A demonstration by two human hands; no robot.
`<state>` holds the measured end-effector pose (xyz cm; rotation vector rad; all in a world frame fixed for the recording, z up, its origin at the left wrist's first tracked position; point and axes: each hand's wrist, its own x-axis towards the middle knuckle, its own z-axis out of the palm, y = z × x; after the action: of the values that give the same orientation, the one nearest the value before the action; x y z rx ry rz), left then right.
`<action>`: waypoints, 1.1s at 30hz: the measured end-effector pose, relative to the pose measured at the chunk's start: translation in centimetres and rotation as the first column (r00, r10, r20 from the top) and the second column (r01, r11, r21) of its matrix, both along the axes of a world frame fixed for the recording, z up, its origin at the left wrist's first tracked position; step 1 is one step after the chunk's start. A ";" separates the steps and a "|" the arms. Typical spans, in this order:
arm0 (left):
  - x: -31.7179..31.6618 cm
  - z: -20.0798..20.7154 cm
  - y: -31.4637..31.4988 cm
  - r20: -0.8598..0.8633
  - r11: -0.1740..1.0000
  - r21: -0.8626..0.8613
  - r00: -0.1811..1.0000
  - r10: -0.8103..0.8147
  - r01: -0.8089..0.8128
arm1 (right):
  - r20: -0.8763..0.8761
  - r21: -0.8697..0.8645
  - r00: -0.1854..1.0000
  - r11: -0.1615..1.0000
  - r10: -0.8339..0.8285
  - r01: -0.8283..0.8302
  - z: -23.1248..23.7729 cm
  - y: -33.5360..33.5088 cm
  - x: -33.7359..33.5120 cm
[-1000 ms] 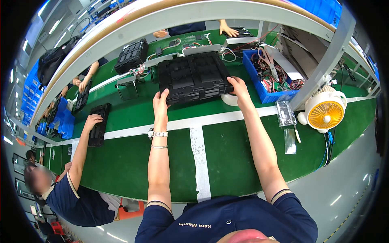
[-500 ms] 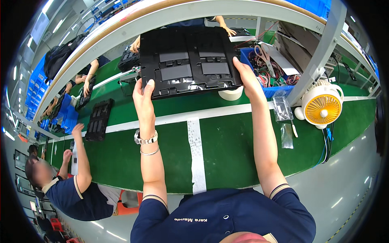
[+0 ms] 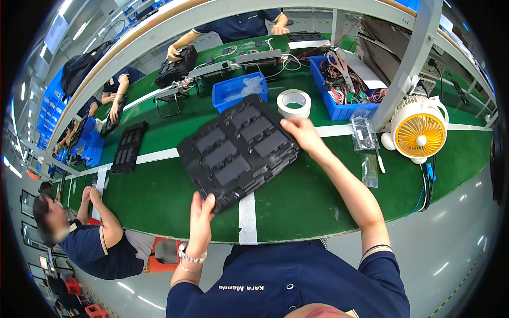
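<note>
Between my hands is a black plastic tray-like housing [image 3: 238, 151] with several rectangular grey-black panels on its upper face. It is tilted and turned, its left corner nearer to me. My left hand [image 3: 202, 222] grips the near left corner, thumb on top; a metal watch is on that wrist. My right hand [image 3: 303, 133] holds the right edge, thumb on the upper face and the other fingers mostly hidden. Just beyond the housing lie a roll of white tape [image 3: 294, 100] and a blue bin [image 3: 222, 95] with clear plastic bags in it.
A blue bin of wires [image 3: 334, 108] with scissors on top stands at the right, near a shelf post [image 3: 411, 69] and a yellow-and-white fan [image 3: 420, 135]. Small plastic bags [image 3: 365, 135] lie beside it. Another black housing [image 3: 129, 148] is at left. Co-workers sit left and across.
The housing has come down and toward me and turned, its left end nearer. My left hand has dropped to its near corner. The tape roll and blue bin beyond are now uncovered.
</note>
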<state>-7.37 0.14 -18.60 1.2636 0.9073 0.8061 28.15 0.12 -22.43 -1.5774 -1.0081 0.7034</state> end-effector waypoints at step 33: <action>10.3 -0.3 7.7 -0.616 0.433 0.701 0.787 -0.033 0.567 | 0.799 -0.069 0.594 0.996 0.092 -0.062 -1.6 -1.5 1.0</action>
<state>2.96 7.87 -18.88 2.6112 0.5909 0.5999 29.11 -1.42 -24.06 -1.9311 -1.7392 -0.0082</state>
